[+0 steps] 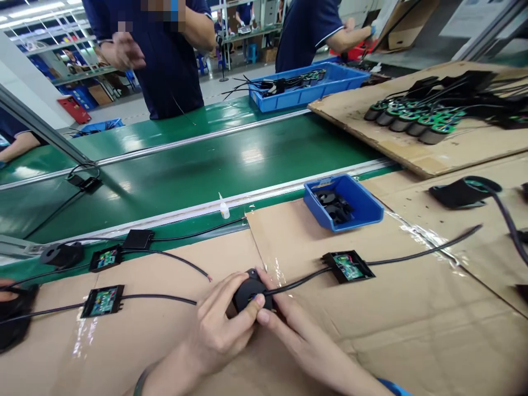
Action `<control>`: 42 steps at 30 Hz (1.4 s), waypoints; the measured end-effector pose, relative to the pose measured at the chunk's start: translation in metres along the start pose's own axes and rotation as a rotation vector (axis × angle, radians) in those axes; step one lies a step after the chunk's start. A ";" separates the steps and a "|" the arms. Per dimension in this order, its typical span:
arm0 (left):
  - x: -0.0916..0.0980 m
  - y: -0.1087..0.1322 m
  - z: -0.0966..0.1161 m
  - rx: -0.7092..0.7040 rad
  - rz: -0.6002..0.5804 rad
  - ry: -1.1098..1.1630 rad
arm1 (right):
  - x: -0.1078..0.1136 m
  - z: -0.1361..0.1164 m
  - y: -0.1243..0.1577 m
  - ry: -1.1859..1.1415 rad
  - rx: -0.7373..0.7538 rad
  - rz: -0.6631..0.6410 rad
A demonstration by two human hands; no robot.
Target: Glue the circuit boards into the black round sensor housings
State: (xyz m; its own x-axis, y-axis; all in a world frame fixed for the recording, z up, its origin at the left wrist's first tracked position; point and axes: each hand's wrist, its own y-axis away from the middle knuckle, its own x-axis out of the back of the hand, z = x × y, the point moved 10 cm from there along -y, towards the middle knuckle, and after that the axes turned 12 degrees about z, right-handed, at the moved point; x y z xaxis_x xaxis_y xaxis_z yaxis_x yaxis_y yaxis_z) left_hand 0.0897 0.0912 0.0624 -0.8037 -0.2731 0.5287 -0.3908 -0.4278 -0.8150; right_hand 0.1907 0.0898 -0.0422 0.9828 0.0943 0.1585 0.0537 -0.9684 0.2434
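Observation:
Both hands are wrapped round a round black plastic housing [247,291] low over the cardboard. My left hand [225,319] grips its left side, with the thumb laid across the front. My right hand [284,319] closes on the right side, its thumb pressed near the cable's entry. From the housing a black cable [299,283] leads right to an open black box with a green circuit board [348,266]. To the left lies another such circuit box [103,301], its cable running toward my left hand. The inside of the housing is mostly covered by my fingers.
A blue bin [350,203] holds small black parts. Beside the green conveyor [198,159] stands a small white bottle [224,207]. Round green-and-black assemblies [429,121] lie on a raised cardboard sheet. A blue tray [297,96] with cables sits across the conveyor, near co-workers.

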 end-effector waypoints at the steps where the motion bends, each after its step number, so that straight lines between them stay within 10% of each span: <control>1: 0.003 -0.001 -0.001 0.041 -0.018 0.024 | -0.003 0.001 0.000 -0.085 -0.029 -0.009; 8: -0.023 0.019 -0.040 0.793 -0.407 0.435 | -0.003 -0.001 0.006 -0.338 -0.103 -0.008; 18: -0.048 0.055 -0.032 0.998 -0.706 0.367 | -0.017 0.020 0.003 -0.380 -0.203 -0.001; 42: -0.053 0.057 -0.031 1.054 -0.584 0.578 | -0.015 -0.006 -0.005 -0.387 -0.056 0.040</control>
State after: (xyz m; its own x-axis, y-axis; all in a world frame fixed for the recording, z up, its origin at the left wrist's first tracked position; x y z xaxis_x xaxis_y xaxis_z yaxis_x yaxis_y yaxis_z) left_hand 0.0957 0.1077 -0.0196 -0.8145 0.4660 0.3456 -0.4194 -0.8845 0.2043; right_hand 0.1745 0.0948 -0.0399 0.9785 -0.0479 -0.2008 0.0145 -0.9544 0.2983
